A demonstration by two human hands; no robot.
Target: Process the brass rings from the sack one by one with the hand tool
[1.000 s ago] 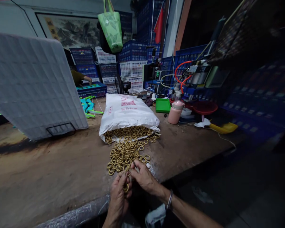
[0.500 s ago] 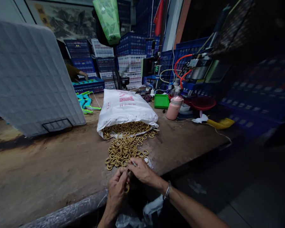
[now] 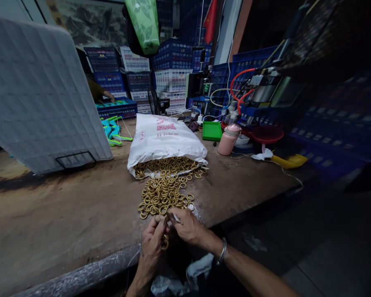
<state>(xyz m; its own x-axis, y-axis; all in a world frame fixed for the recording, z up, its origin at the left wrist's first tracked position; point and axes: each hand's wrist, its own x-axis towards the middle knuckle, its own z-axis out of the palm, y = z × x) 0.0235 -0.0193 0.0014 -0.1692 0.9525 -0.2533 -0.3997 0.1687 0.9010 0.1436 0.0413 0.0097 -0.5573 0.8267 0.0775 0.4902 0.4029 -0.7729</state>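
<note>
Close to the table's front edge, my left hand is closed in a pinch, and gold-coloured metal rings hang below its fingers. My right hand meets it at the fingertips, also closed. A thin pale thing shows between the right fingers, too small to name. Just beyond both hands lies a heap of gold-coloured rings. They spill from the open mouth of a white sack with red print, which lies on its side.
A large pale ribbed panel stands on the left of the table. Toward the right are a pink bottle, a green tray and a yellow scoop. Behind, another person's hand is over a blue crate.
The view has shifted slightly. My hands stay together at the table edge, and the right fingers have turned a little, with the thin pale thing less exposed between them.
</note>
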